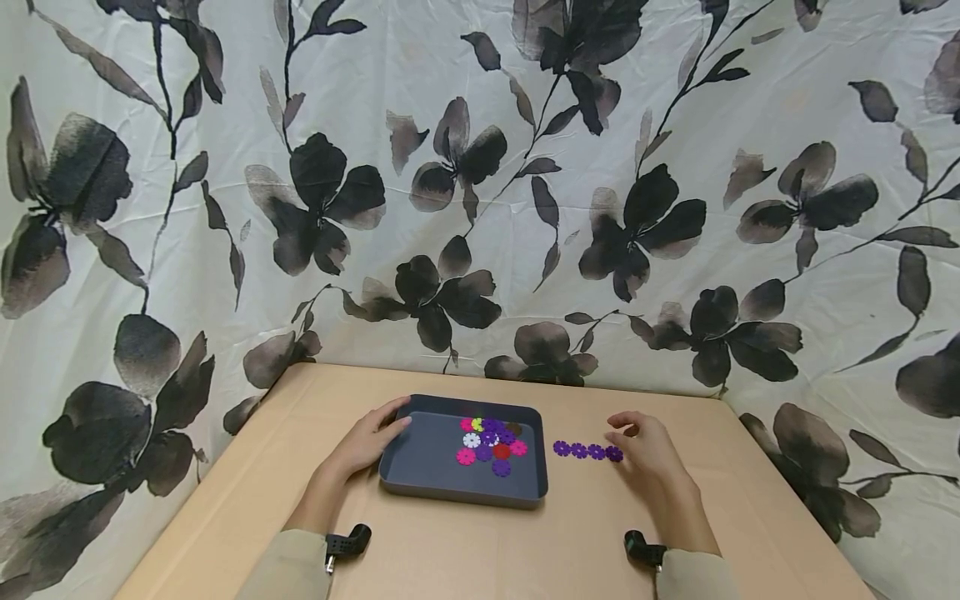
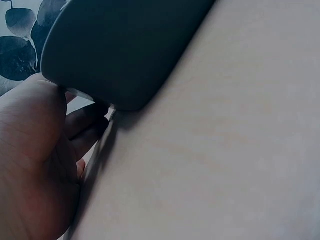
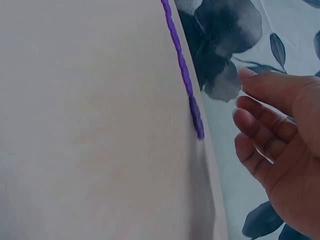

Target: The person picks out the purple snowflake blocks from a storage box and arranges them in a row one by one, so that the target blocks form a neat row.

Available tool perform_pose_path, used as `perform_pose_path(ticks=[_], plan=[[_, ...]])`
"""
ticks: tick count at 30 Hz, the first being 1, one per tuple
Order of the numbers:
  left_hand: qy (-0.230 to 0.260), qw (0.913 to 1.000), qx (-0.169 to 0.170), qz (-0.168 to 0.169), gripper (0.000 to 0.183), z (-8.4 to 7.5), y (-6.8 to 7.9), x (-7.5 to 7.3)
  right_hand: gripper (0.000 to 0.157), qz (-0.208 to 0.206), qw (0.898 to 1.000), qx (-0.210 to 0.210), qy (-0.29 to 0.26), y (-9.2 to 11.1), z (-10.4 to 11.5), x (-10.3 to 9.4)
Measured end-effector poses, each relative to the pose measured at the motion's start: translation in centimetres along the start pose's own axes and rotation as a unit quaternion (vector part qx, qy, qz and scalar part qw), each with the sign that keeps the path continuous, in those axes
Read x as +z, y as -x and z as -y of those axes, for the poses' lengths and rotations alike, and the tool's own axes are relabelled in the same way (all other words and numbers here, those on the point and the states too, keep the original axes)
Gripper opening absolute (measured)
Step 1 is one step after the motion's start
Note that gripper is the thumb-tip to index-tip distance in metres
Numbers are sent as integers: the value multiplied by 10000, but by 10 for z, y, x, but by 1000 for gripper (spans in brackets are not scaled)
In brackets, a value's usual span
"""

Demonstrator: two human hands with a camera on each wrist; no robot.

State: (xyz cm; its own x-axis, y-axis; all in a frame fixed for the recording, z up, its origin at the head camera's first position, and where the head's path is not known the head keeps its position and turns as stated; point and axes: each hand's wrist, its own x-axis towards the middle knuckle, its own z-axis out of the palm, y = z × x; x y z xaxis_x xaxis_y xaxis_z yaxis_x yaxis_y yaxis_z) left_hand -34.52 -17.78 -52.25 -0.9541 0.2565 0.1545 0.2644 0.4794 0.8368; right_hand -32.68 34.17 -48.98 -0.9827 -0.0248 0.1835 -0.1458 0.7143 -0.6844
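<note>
My left hand holds the left side of a dark grey tray, its thumb at the rim. In the left wrist view the fingers curl below the tray's corner. Flower-shaped plastic discs in purple, pink, red, white, yellow and brown lie inside it. Right of the tray, several purple flower discs lie in a line on the table; in the right wrist view this purple row appears edge-on. My right hand hovers beside the row's right end, fingers loosely bent and holding nothing.
A light wood-coloured table lies under everything. Behind it and at both sides hangs a white cloth with dark flowers. Each wrist wears a black camera, one on the left and one on the right.
</note>
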Motion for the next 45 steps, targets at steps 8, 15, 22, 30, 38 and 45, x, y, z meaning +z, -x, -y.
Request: perform_pose_path(ticks=[8, 15, 22, 30, 38, 45], plan=[[2, 10000, -14, 8, 59, 1, 0, 0, 31, -255, 9981, -498, -265, -5, 21, 10], [4, 10000, -44, 9, 59, 2, 0, 0, 31, -28, 9935, -753, -859, -7, 47, 28], [-10, 10000, -54, 7, 58, 1, 0, 0, 26, 203, 9888, -1036, -1052, -9, 71, 45], [22, 10000, -73, 9, 60, 1, 0, 0, 25, 556, 9836, -1312, -1109, -8, 93, 63], [40, 10000, -75, 2, 60, 1, 0, 0, 25, 1047, 9719, -1752, -1176, -4, 105, 79], [41, 10000, -62, 10, 59, 0, 0, 1, 30, 1471, 9686, -1691, -1077, 0, 113, 89]])
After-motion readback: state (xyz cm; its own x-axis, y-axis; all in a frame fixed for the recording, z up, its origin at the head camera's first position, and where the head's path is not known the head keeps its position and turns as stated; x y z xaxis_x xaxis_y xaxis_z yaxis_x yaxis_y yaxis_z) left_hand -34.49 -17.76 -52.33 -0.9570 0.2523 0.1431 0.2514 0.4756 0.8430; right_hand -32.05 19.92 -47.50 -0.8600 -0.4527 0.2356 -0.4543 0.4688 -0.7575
